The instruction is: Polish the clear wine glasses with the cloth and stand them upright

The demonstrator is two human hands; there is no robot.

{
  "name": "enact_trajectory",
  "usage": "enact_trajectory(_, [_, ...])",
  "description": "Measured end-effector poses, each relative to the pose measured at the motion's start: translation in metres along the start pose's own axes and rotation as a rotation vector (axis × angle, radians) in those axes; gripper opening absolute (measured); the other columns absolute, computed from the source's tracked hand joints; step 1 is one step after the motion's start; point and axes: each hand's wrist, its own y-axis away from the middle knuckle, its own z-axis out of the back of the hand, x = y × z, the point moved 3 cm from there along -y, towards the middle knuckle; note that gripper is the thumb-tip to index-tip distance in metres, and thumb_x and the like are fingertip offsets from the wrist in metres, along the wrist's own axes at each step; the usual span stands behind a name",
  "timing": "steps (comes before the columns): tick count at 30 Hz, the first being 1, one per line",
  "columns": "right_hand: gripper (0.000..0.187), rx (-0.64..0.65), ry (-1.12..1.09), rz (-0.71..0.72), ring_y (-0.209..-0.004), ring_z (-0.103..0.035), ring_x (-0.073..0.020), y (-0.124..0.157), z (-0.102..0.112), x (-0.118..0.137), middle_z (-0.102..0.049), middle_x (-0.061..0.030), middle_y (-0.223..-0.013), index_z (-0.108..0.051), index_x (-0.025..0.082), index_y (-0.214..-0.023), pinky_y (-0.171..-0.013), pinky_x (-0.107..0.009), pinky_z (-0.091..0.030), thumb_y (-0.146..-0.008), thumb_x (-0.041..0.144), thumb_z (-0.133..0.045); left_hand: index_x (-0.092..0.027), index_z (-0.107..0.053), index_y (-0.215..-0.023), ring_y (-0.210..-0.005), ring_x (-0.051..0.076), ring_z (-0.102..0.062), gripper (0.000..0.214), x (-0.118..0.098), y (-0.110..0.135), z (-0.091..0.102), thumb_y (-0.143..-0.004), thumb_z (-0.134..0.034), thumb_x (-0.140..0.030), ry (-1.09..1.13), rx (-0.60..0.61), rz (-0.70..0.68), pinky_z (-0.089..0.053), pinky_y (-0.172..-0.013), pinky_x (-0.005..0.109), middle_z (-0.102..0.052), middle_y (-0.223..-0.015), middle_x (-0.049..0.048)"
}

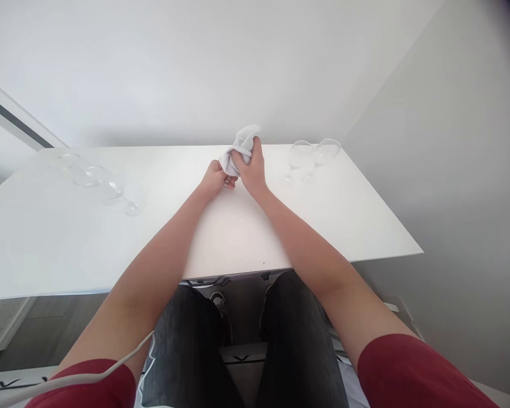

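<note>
Near the back edge of the white table, my right hand [251, 170] is closed around a bunched white cloth [240, 148]. Close beside it, my left hand [215, 180] has its fingers curled beneath the cloth. A small clear, shiny part of a glass [227, 181] shows at those fingers; the cloth and hands hide the rest of it. To the right stand two clear stemmed glasses, one wine glass [301, 154] and another wine glass [327, 152] next to it.
Several clear glasses [91, 175] are grouped on the left part of the white table [238, 238], faint against its surface. A wall runs behind the table and another along its right. A white cable [110, 369] crosses my left sleeve.
</note>
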Motion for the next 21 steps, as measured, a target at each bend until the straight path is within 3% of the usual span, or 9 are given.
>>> enact_trajectory(3, [0.024,0.018,0.138,0.116,-0.119,-0.062,-0.0265,0.001,0.005,0.008,-0.065,-0.0087,-0.118,-0.061,0.023,-0.107,-0.102,-0.046,-0.055,-0.096,0.044,-0.058,-0.016,-0.062,-0.062,-0.043,0.01,-0.052,0.025,-0.001,0.003,-0.002,-0.076,-0.073,-0.033,-0.046,0.053,-0.009,-0.046,-0.047,0.024,-0.057,-0.05,0.0003])
enact_trajectory(7, [0.039,-0.038,-0.032,-0.117,-0.094,-0.067,-0.0222,0.0,0.005,-0.004,-0.064,-0.0057,-0.092,-0.059,0.022,-0.099,-0.076,-0.037,-0.06,-0.105,0.054,-0.037,-0.014,-0.069,-0.07,-0.041,0.01,-0.052,0.038,-0.001,0.005,-0.001,-0.08,-0.076,-0.05,-0.073,0.078,0.015,-0.045,-0.044,0.025,-0.059,-0.052,0.0022])
enact_trajectory(9, [0.045,-0.034,-0.143,-0.208,-0.089,-0.067,-0.0206,0.002,-0.001,-0.009,-0.063,-0.0052,-0.091,-0.057,0.023,-0.102,-0.07,-0.034,-0.059,-0.105,0.06,-0.032,-0.015,-0.067,-0.068,-0.04,0.01,-0.051,0.042,-0.001,0.002,0.0,-0.081,-0.075,-0.054,-0.042,0.06,0.006,-0.046,-0.045,0.025,-0.058,-0.052,0.0018])
enact_trajectory(12, [0.039,0.013,-0.221,-0.232,-0.098,-0.066,-0.0192,0.007,-0.01,-0.005,-0.065,-0.0057,-0.109,-0.051,0.026,-0.119,-0.077,-0.033,-0.06,-0.1,0.06,-0.048,-0.017,-0.06,-0.062,-0.041,0.008,-0.048,0.038,0.001,-0.002,0.001,-0.079,-0.076,-0.047,0.052,0.002,-0.002,-0.048,-0.048,0.025,-0.055,-0.05,-0.0005])
enact_trajectory(16, [0.049,-0.007,-0.074,-0.163,-0.113,-0.063,-0.0201,0.01,-0.005,0.011,-0.062,-0.0073,-0.124,-0.046,0.028,-0.131,-0.092,-0.035,-0.058,-0.091,0.048,-0.065,-0.019,-0.059,-0.065,-0.043,0.008,-0.046,0.027,0.001,-0.001,-0.005,-0.077,-0.074,-0.038,0.126,0.014,0.029,-0.049,-0.049,0.025,-0.054,-0.05,-0.0025])
enact_trajectory(19, [0.042,0.0,-0.054,-0.201,-0.101,-0.065,-0.0226,0.006,0.005,0.014,-0.065,-0.0067,-0.109,-0.056,0.026,-0.117,-0.078,-0.034,-0.059,-0.091,0.058,-0.063,-0.018,-0.058,-0.061,-0.041,0.007,-0.044,0.033,-0.002,0.004,-0.009,-0.078,-0.076,-0.04,0.077,0.132,0.079,-0.051,-0.051,0.027,-0.055,-0.05,-0.0004])
enact_trajectory(21, [0.052,0.064,-0.196,-0.298,-0.085,-0.066,-0.0221,0.003,0.006,0.009,-0.065,-0.0064,-0.098,-0.058,0.025,-0.113,-0.061,-0.032,-0.054,-0.093,0.072,-0.05,-0.017,-0.059,-0.059,-0.039,0.007,-0.043,0.042,-0.004,0.007,-0.009,-0.08,-0.076,-0.049,0.047,0.185,0.084,-0.051,-0.05,0.029,-0.058,-0.051,0.0019])
